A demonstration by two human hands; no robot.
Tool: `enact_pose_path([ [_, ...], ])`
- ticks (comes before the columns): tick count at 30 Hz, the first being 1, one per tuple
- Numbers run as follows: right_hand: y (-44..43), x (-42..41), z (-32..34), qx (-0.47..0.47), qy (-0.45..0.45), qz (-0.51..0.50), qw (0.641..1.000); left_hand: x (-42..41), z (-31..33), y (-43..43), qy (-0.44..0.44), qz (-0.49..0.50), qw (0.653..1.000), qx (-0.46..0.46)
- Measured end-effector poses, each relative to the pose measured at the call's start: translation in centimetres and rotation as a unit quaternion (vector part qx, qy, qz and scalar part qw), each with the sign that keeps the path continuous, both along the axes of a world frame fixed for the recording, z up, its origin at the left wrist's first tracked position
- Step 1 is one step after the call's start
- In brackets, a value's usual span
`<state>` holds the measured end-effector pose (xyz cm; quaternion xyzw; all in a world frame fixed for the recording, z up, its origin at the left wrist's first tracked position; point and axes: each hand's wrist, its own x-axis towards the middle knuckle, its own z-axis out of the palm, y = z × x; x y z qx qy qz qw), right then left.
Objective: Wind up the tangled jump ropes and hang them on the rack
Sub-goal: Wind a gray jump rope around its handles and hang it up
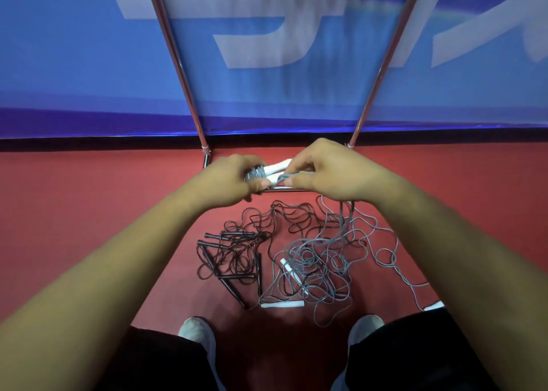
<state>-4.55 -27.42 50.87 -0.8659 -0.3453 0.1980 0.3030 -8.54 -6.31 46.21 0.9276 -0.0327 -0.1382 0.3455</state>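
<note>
Grey cord (pixel 297 177): pinched by right hand (pixel 335 174), guiding each wrap.
Left hand (pixel 234 180): fingers curled round white handles (pixel 277 166), steadying the coil.
Tangle (pixel 317 266): floor, 6 o'clock; rack (pixel 175 55), 12 o'clock.

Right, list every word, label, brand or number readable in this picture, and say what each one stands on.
Blue wall banner: large white strokes, cut off by the frame and motion-blurred; no character can be read.
White plastic jump-rope handles being held: no print shows.
White plastic handle on the red floor: no print shows.
Black plastic handles on the floor: no print shows.
Nothing else bears text.
</note>
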Motion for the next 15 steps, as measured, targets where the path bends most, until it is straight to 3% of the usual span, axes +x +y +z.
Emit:
enact_pose_path([
  [3,0.2,0.0,-0.2,0.008,-0.002,-0.022,1.0,-0.1,0.1,0.0,0.021,-0.053,0.998,0.032],
  [8,-0.1,0.5,0.3,0.065,0.013,-0.078,0.995,-0.9,0.9,-0.4,0.052,-0.097,0.992,-0.061],
  [11,-0.4,0.6,0.7,0.092,0.042,-0.084,0.991,-1.2,1.3,-0.4,0.028,-0.108,0.992,-0.057],
  [15,-0.7,0.8,0.5,0.109,0.055,-0.073,0.99,-1.3,1.0,-0.4,-0.065,-0.098,0.993,0.025],
])
